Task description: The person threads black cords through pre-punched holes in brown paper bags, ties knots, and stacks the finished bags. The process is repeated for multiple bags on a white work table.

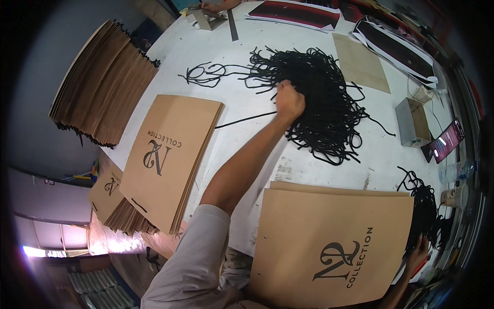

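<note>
My left hand (290, 100) reaches over the white table to a large tangled pile of black cords (321, 103). Its fingers are closed at the pile's near left side, on black cord. One single black cord (246, 120) stretches from beside this hand to a stack of brown paper bags (170, 154) at the left. At the lower right, my right hand (419, 253) is partly hidden behind another flat brown paper bag (334, 247) with a dark printed logo. Its fingers curl beside a smaller bunch of black cords (424, 211); what they hold is unclear.
A tall stack of brown bags (103, 82) stands far left, with more bags (116, 201) below. At right are a grey box (411, 123), a propped phone (446, 141) and a plastic bottle (458, 171). Printed sheets (293, 15) and another person's hand (211, 7) are at the far edge.
</note>
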Demonstrator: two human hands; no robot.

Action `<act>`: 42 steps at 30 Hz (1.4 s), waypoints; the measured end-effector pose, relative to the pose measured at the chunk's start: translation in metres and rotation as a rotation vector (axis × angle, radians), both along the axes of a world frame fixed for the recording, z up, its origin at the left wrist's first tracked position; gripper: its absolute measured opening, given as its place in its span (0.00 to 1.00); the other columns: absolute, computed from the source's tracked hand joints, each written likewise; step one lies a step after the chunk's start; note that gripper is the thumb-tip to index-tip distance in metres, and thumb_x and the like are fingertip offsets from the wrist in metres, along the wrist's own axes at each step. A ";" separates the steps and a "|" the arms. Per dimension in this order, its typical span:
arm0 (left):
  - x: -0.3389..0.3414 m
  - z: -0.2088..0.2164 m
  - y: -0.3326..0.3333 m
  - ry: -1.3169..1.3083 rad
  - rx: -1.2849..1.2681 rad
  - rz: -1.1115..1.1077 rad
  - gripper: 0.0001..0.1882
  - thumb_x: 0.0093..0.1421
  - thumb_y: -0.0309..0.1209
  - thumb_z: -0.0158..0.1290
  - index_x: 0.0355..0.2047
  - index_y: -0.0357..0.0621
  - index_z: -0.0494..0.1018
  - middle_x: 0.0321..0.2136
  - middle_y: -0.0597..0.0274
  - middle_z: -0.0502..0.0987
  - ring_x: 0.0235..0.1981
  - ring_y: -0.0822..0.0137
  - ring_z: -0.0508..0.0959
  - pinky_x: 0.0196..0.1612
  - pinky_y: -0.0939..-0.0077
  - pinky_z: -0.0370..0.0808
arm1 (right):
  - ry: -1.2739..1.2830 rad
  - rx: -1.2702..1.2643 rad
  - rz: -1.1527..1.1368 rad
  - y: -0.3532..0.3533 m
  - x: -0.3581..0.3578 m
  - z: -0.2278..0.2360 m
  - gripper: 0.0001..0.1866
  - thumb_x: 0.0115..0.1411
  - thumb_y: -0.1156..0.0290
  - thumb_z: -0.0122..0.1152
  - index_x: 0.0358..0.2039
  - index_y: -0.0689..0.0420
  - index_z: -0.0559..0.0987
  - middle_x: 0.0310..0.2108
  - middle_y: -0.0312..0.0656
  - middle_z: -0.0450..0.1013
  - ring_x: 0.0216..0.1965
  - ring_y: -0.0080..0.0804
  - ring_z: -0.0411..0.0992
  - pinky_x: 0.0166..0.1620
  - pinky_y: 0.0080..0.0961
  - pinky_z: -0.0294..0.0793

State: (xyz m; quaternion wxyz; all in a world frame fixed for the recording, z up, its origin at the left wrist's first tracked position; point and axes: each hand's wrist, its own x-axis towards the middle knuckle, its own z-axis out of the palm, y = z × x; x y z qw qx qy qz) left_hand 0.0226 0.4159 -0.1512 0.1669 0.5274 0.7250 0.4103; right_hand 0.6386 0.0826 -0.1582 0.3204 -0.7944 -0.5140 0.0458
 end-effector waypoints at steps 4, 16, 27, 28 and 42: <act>0.033 0.007 0.021 -0.267 0.106 0.055 0.22 0.58 0.24 0.51 0.52 0.24 0.70 0.46 0.33 0.75 0.48 0.41 0.77 0.54 0.54 0.74 | -0.031 0.042 0.014 0.001 0.008 -0.010 0.22 0.72 0.56 0.56 0.43 0.67 0.80 0.34 0.42 0.77 0.35 0.28 0.71 0.42 0.28 0.71; 0.094 0.138 0.035 -1.067 0.200 -0.088 0.20 0.59 0.24 0.49 0.51 0.25 0.68 0.52 0.31 0.75 0.54 0.40 0.77 0.57 0.57 0.72 | -0.066 0.004 -0.102 0.004 0.007 -0.012 0.22 0.72 0.57 0.58 0.48 0.67 0.78 0.43 0.47 0.78 0.45 0.34 0.73 0.54 0.30 0.70; -0.104 0.076 0.018 0.729 0.191 -0.355 0.40 0.58 0.69 0.53 0.46 0.42 0.82 0.46 0.47 0.81 0.55 0.49 0.77 0.63 0.46 0.64 | -0.061 0.018 -0.098 0.004 -0.021 -0.005 0.21 0.73 0.60 0.57 0.45 0.71 0.77 0.38 0.46 0.76 0.41 0.32 0.70 0.51 0.31 0.69; -0.139 0.069 0.021 0.736 0.152 -0.284 0.38 0.59 0.69 0.53 0.44 0.45 0.84 0.46 0.47 0.80 0.59 0.50 0.74 0.65 0.50 0.63 | -0.027 -0.010 -0.084 0.004 -0.020 -0.002 0.21 0.73 0.60 0.57 0.45 0.71 0.77 0.38 0.46 0.77 0.41 0.32 0.70 0.52 0.30 0.69; -0.182 -0.013 0.077 0.334 -0.395 -0.021 0.60 0.56 0.82 0.32 0.75 0.50 0.52 0.74 0.34 0.42 0.76 0.35 0.37 0.72 0.34 0.31 | 0.129 -0.207 -0.032 0.000 -0.010 0.033 0.21 0.71 0.57 0.60 0.30 0.64 0.78 0.25 0.32 0.69 0.31 0.21 0.64 0.34 0.25 0.64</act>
